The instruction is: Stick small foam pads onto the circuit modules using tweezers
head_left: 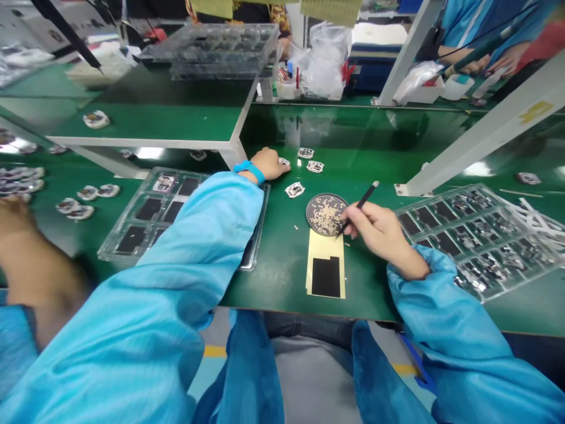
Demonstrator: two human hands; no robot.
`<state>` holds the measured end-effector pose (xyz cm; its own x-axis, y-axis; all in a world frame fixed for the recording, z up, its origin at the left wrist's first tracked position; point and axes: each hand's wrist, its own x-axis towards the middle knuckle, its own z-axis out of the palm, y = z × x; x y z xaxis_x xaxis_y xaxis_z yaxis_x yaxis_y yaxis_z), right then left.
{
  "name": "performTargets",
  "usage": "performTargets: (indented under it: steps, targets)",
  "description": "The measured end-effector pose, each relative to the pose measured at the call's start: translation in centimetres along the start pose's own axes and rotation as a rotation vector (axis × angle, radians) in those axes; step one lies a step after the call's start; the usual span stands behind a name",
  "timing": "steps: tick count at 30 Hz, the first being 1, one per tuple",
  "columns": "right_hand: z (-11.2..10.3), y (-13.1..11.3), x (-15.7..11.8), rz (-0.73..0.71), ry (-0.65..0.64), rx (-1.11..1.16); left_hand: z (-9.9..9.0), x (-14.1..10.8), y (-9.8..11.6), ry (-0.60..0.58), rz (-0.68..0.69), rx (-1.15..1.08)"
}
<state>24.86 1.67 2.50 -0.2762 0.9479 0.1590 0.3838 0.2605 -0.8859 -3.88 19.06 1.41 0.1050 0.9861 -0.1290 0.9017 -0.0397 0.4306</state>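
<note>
My left hand reaches out past a clear tray, its fingers closed on a small white part. Close by on the green table lie three similar white parts. In my right hand is a dark pen-like tool, its tip pointing down at the edge of a round dark dish full of tiny beige pieces. Below the dish is a yellow sheet with a black rectangle on it.
A clear tray lies under my left sleeve; another tray holds metal parts at right. A raised green shelf and white posts stand ahead. Another person's arm is at far left; someone sits opposite.
</note>
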Motion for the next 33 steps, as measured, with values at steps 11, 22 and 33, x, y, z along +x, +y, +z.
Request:
performTargets:
  steps: [11, 22, 33]
  targets:
    - [-0.8, 1.1, 0.5, -0.042, -0.311, -0.136, 5.2, -17.1, 4.8, -0.557, 0.22, -1.029]
    - [-0.7, 1.5, 0.6, 0.06, -0.368, -0.102, 7.3, -18.4, 4.0, -0.346, 0.355, -0.618]
    - [-1.4, -0.7, -0.2, -0.043, -0.165, 0.11, 7.7, -18.4, 4.1, -0.402, 0.323, -0.825]
